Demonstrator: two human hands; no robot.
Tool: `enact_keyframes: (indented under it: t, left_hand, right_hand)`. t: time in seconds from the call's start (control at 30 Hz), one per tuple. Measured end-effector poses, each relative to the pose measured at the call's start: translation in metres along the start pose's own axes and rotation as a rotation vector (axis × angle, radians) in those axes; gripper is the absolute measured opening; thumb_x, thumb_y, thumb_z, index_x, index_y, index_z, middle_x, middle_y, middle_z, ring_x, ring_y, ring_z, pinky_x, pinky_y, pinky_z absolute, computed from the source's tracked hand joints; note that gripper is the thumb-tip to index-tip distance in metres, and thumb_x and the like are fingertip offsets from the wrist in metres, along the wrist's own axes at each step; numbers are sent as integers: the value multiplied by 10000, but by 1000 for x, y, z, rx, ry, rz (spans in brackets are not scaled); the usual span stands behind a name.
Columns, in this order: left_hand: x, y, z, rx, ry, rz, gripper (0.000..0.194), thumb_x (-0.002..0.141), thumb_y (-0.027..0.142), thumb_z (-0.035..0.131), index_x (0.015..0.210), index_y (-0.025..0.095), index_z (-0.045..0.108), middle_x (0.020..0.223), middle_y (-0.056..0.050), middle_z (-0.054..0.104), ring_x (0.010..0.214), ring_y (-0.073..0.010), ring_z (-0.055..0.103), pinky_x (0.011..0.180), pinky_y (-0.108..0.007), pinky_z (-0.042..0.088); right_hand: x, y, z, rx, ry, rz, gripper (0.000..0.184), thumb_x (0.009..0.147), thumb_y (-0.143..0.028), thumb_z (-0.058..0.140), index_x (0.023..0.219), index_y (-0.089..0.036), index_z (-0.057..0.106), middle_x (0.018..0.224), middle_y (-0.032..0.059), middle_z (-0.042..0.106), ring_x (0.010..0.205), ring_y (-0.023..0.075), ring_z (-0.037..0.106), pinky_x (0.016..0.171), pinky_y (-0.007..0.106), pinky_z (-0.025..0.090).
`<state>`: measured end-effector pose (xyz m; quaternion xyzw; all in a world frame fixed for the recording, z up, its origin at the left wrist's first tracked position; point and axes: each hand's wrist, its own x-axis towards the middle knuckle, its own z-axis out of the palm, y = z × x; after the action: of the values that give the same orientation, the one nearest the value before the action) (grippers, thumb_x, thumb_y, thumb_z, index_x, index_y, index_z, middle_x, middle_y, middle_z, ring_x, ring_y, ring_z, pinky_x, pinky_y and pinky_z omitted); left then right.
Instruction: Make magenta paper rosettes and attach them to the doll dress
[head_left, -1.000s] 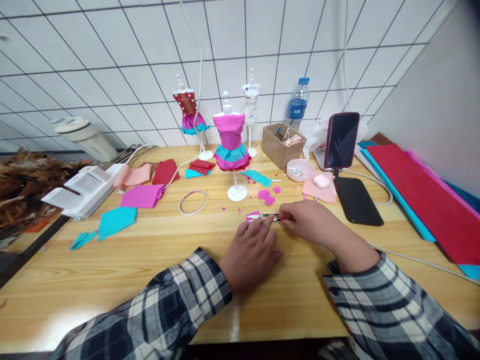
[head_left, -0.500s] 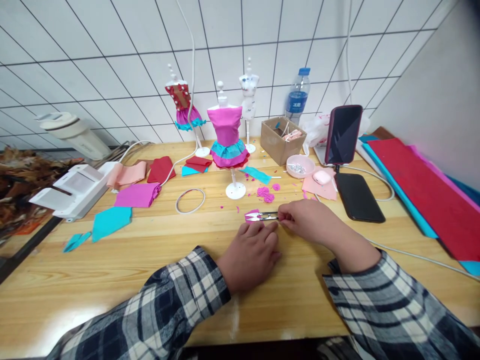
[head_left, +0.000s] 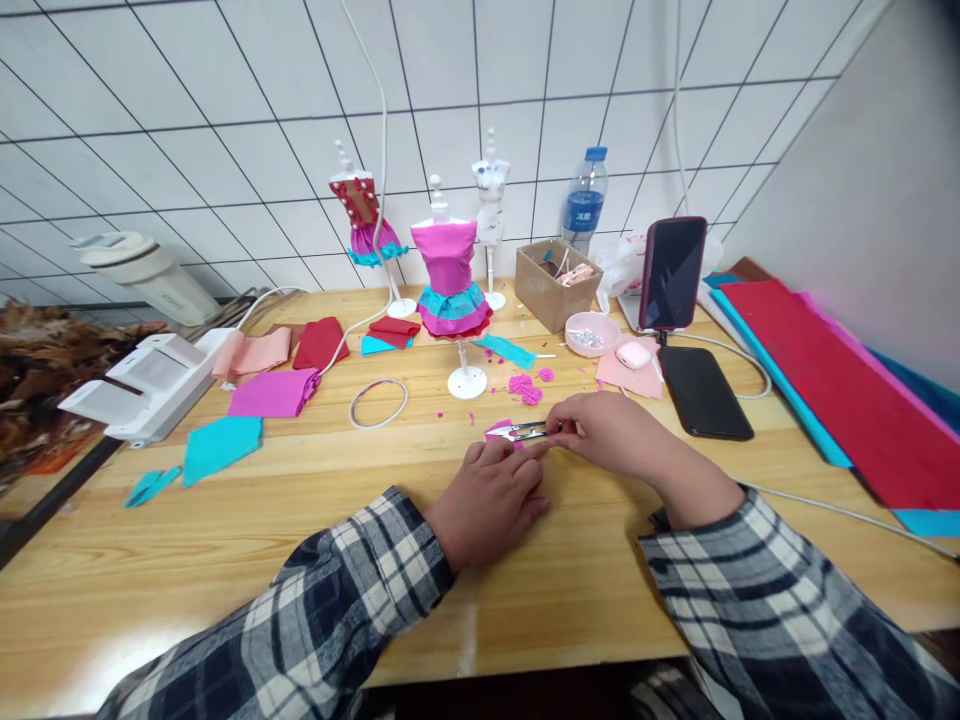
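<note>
Wooden table (head_left: 300, 555), snips (head_left: 533, 425) jutting left from right grip (head_left: 600, 432), over magenta scrap (head_left: 500, 424)

Here's my pale wooden table (head_left: 187, 570), grain running lengthwise, and my left hand (head_left: 491, 505) rests right on it! A small magenta scrap (head_left: 496, 428) lies at my fingertips, crumpled magenta rounds (head_left: 520, 384) just beyond. Over to my left, a turquoise piece (head_left: 223, 447), folded magenta paper (head_left: 274, 394) and a thin ring (head_left: 373, 428). Straight ahead, the front dress form (head_left: 446, 270) stands upright on its round base, a cardboard box (head_left: 551, 302) behind to the right. On my right, a flat black phone (head_left: 706, 393) and long red sheets (head_left: 847, 400) stacked over turquoise!
</note>
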<state>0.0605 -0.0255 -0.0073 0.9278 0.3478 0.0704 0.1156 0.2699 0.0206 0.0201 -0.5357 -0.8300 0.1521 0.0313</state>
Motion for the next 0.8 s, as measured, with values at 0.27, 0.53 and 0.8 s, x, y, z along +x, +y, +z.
enact_keyframes:
  t: [0.27, 0.53, 0.8]
  left_hand:
    - [-1, 0, -3, -16, 0, -5, 198, 906, 371, 509, 929, 193, 593, 1376, -35, 546, 1105, -302, 460, 896, -485, 360]
    - [-8, -20, -13, 58, 85, -81, 191, 924, 256, 483, 1041, 225, 630, 1069, -61, 700, 951, -239, 555, 804, -412, 380]
    - [-7, -38, -14, -12, 58, -86, 242, 931, 221, 465, 940, 207, 707, 930, -72, 717, 871, -221, 616, 779, -373, 440]
  right_hand:
    - [4, -4, 9, -87, -49, -12, 170, 818, -244, 555, 819, -273, 723, 851, 1, 729, 755, 169, 624, 561, 257, 302]
    - [1, 7, 2, -70, -21, 21, 178, 838, -267, 553, 816, -259, 730, 838, 9, 734, 777, 173, 636, 605, 260, 359]
    - [7, 2, 11, -61, 76, -53, 300, 873, -255, 527, 1136, -284, 670, 1140, 27, 669, 982, 195, 626, 719, 261, 426]
